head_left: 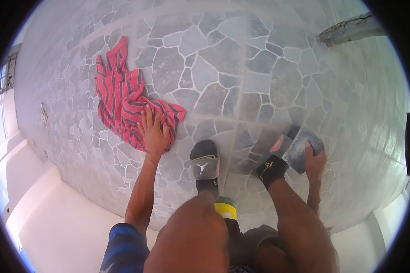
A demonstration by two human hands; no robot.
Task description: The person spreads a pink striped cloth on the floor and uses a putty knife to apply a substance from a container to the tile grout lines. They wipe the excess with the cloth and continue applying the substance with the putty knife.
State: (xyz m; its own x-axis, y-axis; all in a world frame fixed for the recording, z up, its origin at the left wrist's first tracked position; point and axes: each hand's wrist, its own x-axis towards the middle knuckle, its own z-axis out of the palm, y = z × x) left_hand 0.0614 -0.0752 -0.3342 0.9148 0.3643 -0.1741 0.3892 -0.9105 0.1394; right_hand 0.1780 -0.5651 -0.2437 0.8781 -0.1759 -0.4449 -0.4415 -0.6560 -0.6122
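Note:
My left hand (154,133) lies on a crumpled red cloth with dark stripes (120,93), its fingers spread and pointing away from me. The cloth rests on the stone-patterned floor (214,59) at the left. On the right, my right hand (315,163) grips a flat grey plate-like tool (300,150) by its edge, the thumb on its upper face. That tool is beside my right foot and partly overlaps its sandal (280,145).
My left foot in a black sock and sandal (205,168) stands near the middle. A yellow and green object (226,208) is between my legs. A rough wooden piece (353,29) lies at the upper right. White walls (68,214) border the floor.

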